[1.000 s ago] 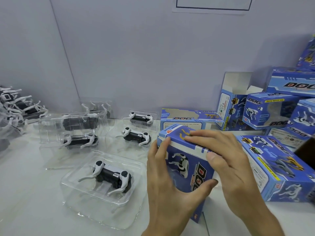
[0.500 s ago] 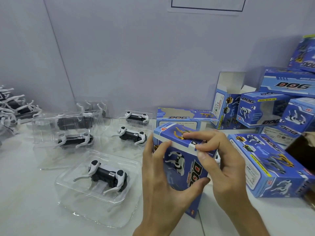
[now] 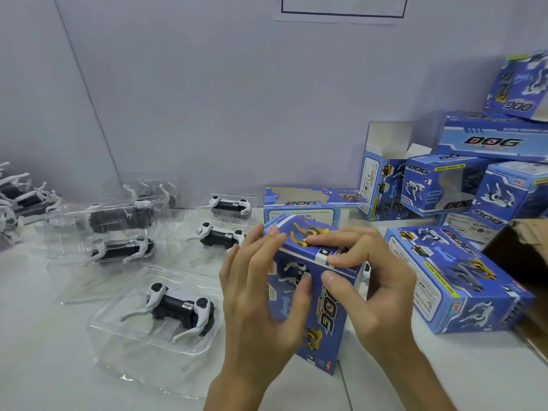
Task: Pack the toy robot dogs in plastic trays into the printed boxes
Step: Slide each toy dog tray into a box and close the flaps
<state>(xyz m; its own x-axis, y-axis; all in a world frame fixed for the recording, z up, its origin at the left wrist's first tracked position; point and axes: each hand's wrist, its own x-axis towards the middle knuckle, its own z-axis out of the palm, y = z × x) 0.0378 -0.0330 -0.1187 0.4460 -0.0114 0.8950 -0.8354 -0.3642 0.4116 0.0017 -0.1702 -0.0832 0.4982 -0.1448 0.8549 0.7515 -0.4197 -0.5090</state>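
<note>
A blue printed box [image 3: 323, 310] stands on end on the white table in front of me. My left hand [image 3: 258, 307] grips its left side, thumb curled onto the front face. My right hand [image 3: 370, 289] grips the top right, fingers pressing on the top flap and thumb on the front. A black-and-white toy robot dog [image 3: 178, 310] lies in a clear plastic tray [image 3: 124, 345] to the left. Further back lie more dogs in trays [image 3: 221, 237].
Closed printed boxes [image 3: 456, 280] lie and stack at the right, with one open-topped box [image 3: 385, 173] behind. A flat box [image 3: 311, 203] lies behind the held one. A brown carton corner [image 3: 527, 256] sits at far right. Loose dogs [image 3: 20, 197] pile at far left.
My right fingers have curled and shifted along the box's top flap. My left thumb has moved up on the front face. The view has panned a little to the right.
</note>
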